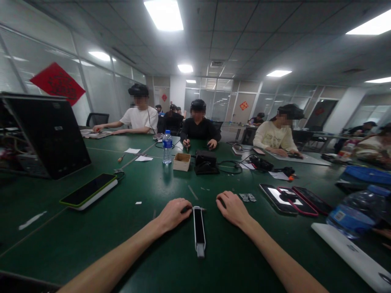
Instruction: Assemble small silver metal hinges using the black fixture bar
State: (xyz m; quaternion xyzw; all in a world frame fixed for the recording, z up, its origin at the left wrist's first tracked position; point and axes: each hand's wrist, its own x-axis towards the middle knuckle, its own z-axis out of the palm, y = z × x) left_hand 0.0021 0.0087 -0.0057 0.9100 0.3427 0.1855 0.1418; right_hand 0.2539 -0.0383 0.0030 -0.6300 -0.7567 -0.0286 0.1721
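Slim device (199,232) fore-and-aft, grey tip (200,250) nearest

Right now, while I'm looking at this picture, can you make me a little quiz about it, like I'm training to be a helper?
1. Which of the person's hands is nearer the slim device?
2. True or false: the water bottle beside the small tan box stands upright.
3. Fill in the colour: the big diamond-shaped sign at the picture's left is ____.

Key:
1. The left hand.
2. True.
3. Red.
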